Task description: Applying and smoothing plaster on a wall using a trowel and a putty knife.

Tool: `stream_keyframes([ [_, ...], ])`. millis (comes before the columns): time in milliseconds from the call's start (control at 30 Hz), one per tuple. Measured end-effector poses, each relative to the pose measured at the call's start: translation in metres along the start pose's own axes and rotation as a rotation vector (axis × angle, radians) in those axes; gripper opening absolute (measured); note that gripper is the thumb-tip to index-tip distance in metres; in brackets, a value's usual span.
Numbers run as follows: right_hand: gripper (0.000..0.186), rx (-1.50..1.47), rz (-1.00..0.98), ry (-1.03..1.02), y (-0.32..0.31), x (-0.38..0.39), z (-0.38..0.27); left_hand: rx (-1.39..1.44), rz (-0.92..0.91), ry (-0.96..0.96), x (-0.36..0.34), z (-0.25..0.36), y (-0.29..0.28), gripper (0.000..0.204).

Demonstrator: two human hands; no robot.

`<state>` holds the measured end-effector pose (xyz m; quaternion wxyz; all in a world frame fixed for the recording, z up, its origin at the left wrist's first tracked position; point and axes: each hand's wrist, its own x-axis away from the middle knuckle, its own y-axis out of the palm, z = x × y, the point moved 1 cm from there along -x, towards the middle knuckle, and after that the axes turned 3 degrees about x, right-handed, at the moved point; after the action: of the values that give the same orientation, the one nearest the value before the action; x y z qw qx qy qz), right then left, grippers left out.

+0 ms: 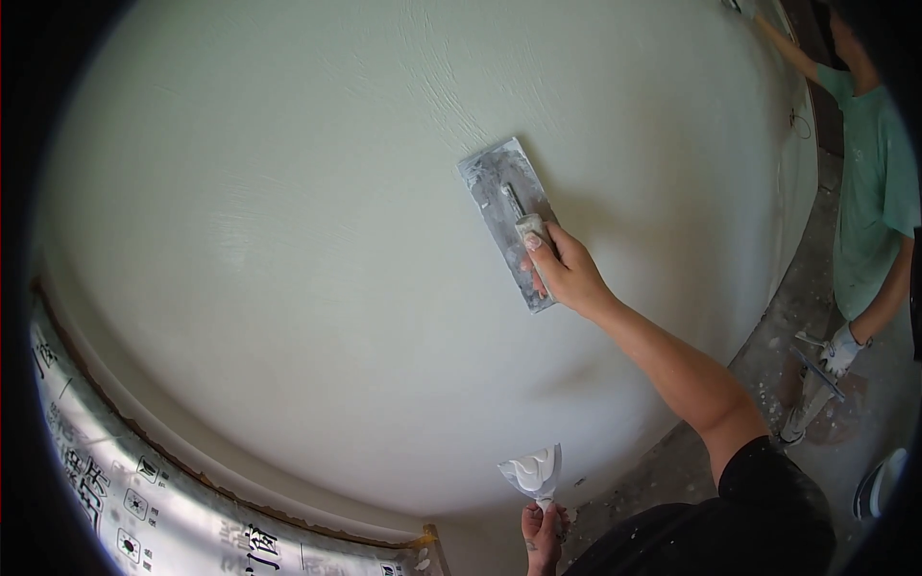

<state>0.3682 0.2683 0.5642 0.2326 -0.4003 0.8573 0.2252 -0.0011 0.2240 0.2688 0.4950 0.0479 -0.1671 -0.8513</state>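
My right hand (565, 272) is closed around the handle of a rectangular plastering trowel (499, 227). Its grey blade, smeared with white plaster, lies against or very close to the pale wall (317, 269); exact contact cannot be told. Fine ridges of wet-looking plaster run up the wall above the blade. Low in the view, my left hand (544, 540) grips the handle of a putty knife (533, 470). A thick white dollop of plaster covers its flared blade, which points upward, apart from the wall trowel.
A person in a green shirt (869, 211) stands at the right, one arm raised to the wall, a gloved hand (843, 351) holding another trowel. Printed plastic film (182, 514) curves along the lower left beside a brown edge. The grey floor (802, 288) is spattered white.
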Motion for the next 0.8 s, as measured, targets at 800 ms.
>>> stream_keyframes([
  [800,0.025,0.065,-0.001,-0.028,0.002,0.008,-0.001,-0.016,-0.007,0.002,-0.003,-0.004,-0.012,0.014],
])
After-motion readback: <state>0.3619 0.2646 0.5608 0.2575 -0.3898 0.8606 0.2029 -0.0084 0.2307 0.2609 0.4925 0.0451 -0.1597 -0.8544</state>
